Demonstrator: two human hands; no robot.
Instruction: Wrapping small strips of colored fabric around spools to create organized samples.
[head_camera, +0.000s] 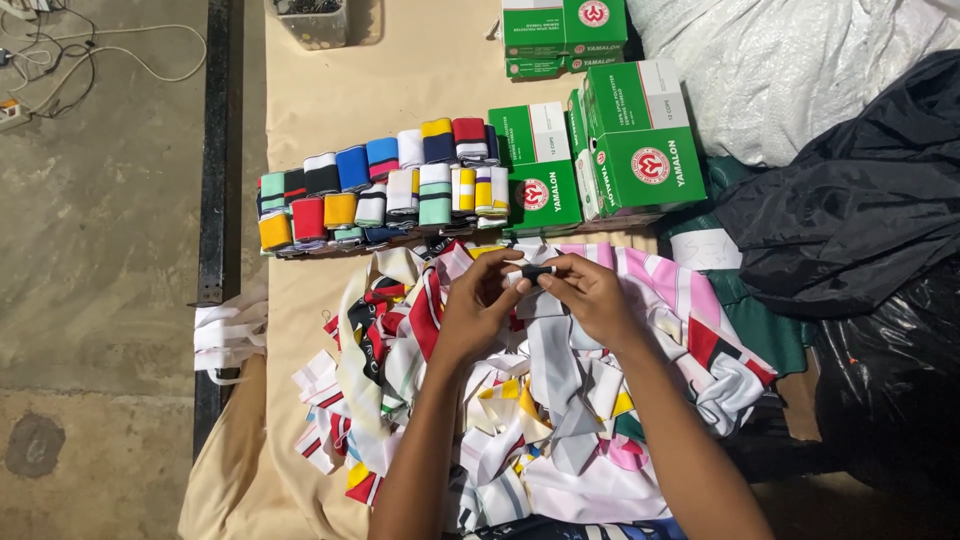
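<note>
Your left hand (480, 300) and right hand (590, 295) both pinched shut on a small black-and-white fabric strip (537, 272), above the scrap pile (520, 400), mid-tabletop (330, 90).

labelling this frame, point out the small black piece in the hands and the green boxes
small black piece (537, 271), head view, its middle between both hands' fingertips
green boxes (650, 165), head view, front face of the right box
</note>
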